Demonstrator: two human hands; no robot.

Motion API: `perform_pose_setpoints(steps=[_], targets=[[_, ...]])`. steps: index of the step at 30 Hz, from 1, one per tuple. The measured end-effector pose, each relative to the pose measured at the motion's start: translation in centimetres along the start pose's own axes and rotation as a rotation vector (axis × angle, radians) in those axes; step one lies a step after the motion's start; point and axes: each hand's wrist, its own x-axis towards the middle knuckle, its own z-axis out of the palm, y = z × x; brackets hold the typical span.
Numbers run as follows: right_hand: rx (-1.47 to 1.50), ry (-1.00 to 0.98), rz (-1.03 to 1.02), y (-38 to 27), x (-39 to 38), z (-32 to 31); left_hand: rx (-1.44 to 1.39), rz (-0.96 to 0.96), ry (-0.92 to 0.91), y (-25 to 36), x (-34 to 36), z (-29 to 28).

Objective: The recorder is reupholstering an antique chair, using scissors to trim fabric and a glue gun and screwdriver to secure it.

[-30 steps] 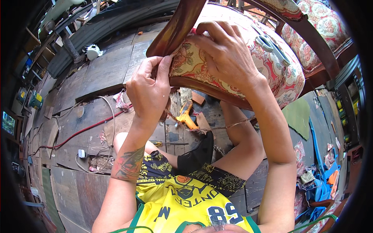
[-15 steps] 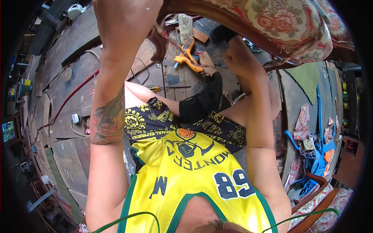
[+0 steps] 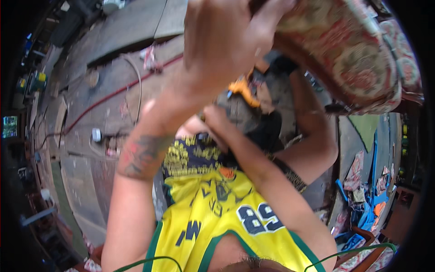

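My left hand (image 3: 231, 41) is raised at the top middle, blurred. Its fingers are bent round the dark wooden frame of a chair (image 3: 349, 59) upholstered in floral cloth, mostly at the upper right. My right hand (image 3: 213, 116) is low beside my thigh, under the left forearm. A screwdriver lay near this spot half a second ago; the hand and arm now cover it. The right fingers are too blurred and hidden to show a grip. An orange gun-shaped tool (image 3: 245, 94) rests on the floor beyond the right hand.
A red hose (image 3: 104, 103) crosses the wooden floor at left, near a pale cable (image 3: 137, 77). Cloth scraps (image 3: 355, 171) and blue strips (image 3: 369, 213) are heaped at right. A piece of green sheet (image 3: 364, 127) lies near the chair.
My right hand has swung left and down, from below the chair to beside my thigh. My left hand appears farther right. The whole view has shifted, moving floor items right and down.
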Motion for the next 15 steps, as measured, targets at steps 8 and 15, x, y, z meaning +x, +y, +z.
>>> perform_pose_setpoints(steps=[8,15], targets=[[-0.074,0.402,-0.214,0.4,-4.1,-7.0,0.038,-0.018,0.145,2.8,-0.2,0.9],[0.655,0.377,-0.072,-3.6,-17.5,-21.6,0.22,0.066,0.173,3.5,-1.0,2.0]])
